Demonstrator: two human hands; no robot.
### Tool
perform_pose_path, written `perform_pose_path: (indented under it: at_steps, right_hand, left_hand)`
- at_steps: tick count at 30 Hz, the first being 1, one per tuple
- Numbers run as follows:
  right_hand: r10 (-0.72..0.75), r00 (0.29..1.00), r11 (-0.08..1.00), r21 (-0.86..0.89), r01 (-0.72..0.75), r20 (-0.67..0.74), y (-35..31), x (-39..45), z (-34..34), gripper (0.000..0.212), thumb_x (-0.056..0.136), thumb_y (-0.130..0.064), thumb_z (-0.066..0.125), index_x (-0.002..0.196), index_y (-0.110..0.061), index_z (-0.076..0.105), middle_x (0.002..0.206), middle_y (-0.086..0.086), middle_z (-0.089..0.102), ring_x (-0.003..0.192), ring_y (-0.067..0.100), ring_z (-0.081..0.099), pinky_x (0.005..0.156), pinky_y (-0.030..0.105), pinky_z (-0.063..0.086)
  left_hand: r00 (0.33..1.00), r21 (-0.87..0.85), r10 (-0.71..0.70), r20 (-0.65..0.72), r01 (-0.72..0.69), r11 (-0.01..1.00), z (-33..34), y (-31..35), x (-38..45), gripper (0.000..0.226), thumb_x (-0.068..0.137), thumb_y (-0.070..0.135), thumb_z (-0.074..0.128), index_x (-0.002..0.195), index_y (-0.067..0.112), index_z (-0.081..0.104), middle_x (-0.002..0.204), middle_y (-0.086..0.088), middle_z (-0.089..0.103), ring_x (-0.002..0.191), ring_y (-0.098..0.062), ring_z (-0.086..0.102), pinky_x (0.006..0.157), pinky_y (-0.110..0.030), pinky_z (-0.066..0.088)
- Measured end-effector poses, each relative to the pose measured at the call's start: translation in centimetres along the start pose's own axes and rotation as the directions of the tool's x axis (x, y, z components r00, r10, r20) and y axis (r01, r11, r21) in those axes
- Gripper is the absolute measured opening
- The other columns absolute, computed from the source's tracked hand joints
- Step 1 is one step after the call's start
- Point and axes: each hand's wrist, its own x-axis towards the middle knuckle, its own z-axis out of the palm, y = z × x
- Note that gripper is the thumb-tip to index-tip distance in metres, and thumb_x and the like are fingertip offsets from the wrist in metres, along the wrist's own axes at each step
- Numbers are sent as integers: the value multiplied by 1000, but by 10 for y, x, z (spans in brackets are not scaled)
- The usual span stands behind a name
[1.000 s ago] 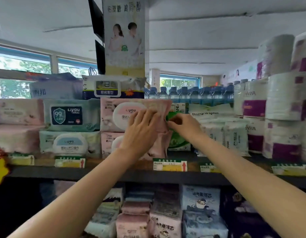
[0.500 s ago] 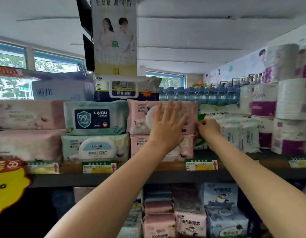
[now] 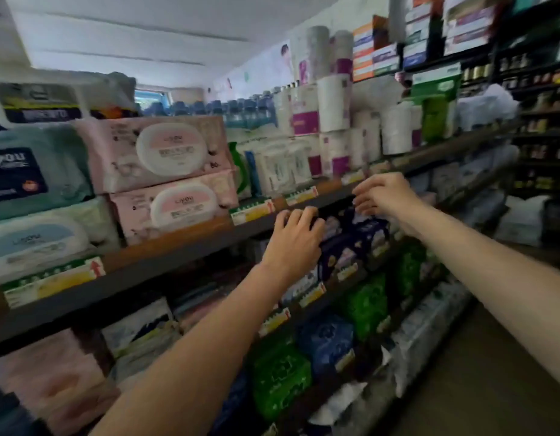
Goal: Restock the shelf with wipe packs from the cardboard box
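Both hands were off the stock and empty. The left hand [image 3: 293,239] hovered just under the front edge of the shelf [image 3: 184,247], fingers loosely curled and spread, its grip holding nothing; whether the fingertips brushed the dark packs [image 3: 354,243] behind them could not be told through the blur. The right hand [image 3: 384,195] hung further right and a little higher, level with the shelf lip, fingers slack, its grip likewise on nothing. The wipe packs sat up and to the left of both hands: two pink packs [image 3: 165,180] stacked flat, one on the other, long axes running along the shelf front, lids facing out, with blue-green packs [image 3: 36,196] just beside them on the left. So the left hand was the nearer one to that stack, and by a clear margin. The cardboard box was nowhere in view, and the next pack would most likely have to come from it, somewhere below or behind. Room on the shelf looked tight: the pink stack stood hard against the green-and-white packs [image 3: 266,165] on its right, leaving open space mainly on top. Price tags [image 3: 253,210] lined the shelf lip, an edge to clear on any lift.
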Motion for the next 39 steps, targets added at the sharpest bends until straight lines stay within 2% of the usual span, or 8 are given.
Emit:
perform_pose_path:
  at_steps: [7, 12, 17, 22, 26, 33, 36, 39]
  right_hand:
    - [494, 869, 860, -163, -484, 28, 148, -172, -112, 21, 97, -4, 38, 100, -7, 58, 75, 9, 67, 64, 15, 63, 55, 19, 51]
    - [729, 642, 638, -104, -763, -239, 238, -305, -224, 25, 98, -7, 39, 117, 1, 54, 109, 22, 61, 100, 34, 61, 73, 29, 50]
    - [775, 474, 484, -90, -870, -419, 337, -435, -280, 14, 93, -1, 46, 98, 0, 59, 66, 15, 63, 53, 19, 54, 40, 15, 43]
    - [927, 348, 207, -584, -785, -139, 467, -540, -273, 32, 85, -30, 64, 99, -1, 64, 103, 16, 64, 89, 24, 59, 75, 28, 46]
    - [949, 308, 206, -880, -428, 72, 534, -574, -247, 40, 87, -31, 61, 119, -7, 54, 122, 11, 56, 114, 27, 53, 91, 35, 40]
    - [843, 499, 404, -847, -344, 200, 517, -523, -271, 26, 96, -19, 45, 113, -7, 59, 113, 10, 60, 99, 28, 60, 74, 33, 44]
    - [758, 607, 538, -756, -373, 239, 460, -438, -307, 23, 97, -23, 42, 95, -9, 61, 89, 7, 58, 73, 20, 53, 57, 29, 37]
    - [700, 682, 577, -730, -366, 211, 416, -348, -344, 19, 96, -22, 43, 82, -14, 52, 79, 3, 52, 72, 20, 51, 56, 28, 35]
  left_hand:
    - [882, -268, 361, 304, -284, 921, 27, 195, -40, 55, 92, 24, 46, 140, 10, 24, 145, -15, 25, 118, -32, 49, 106, -46, 26]
    - [683, -467, 695, 226, -550, 692, 33, 357, -100, 49, 90, 18, 47, 136, 10, 30, 135, -13, 36, 120, -32, 48, 103, -43, 30]
    - [428, -583, 876, 225, -661, 472, 51, 491, -170, 56, 91, 21, 46, 142, 10, 24, 143, -13, 30, 127, -32, 42, 105, -42, 28]
    - [102, -722, 917, 386, -585, 369, 99, 585, -249, 70, 90, 19, 55, 147, 18, 15, 156, -6, 13, 136, -32, 33, 107, -44, 31]
    - [-109, -801, 903, 416, -514, 307, 125, 628, -289, 73, 90, 20, 57, 149, 15, 14, 158, 1, 5, 140, -25, 25, 109, -37, 28]
    - [-225, -738, 721, 655, -393, 548, 136, 661, -248, 80, 80, 40, 69, 143, 11, 31, 145, -9, 39, 127, -26, 46, 102, -34, 41]
    - [-60, -710, 728, 683, -285, 643, 123, 646, -164, 39, 79, 37, 70, 101, 6, 62, 85, -2, 62, 73, -17, 62, 61, -24, 51]
    - [155, -731, 783, 602, -287, 619, 103, 611, -67, 39, 80, 35, 70, 109, 12, 59, 99, -2, 61, 95, -18, 59, 67, -21, 39]
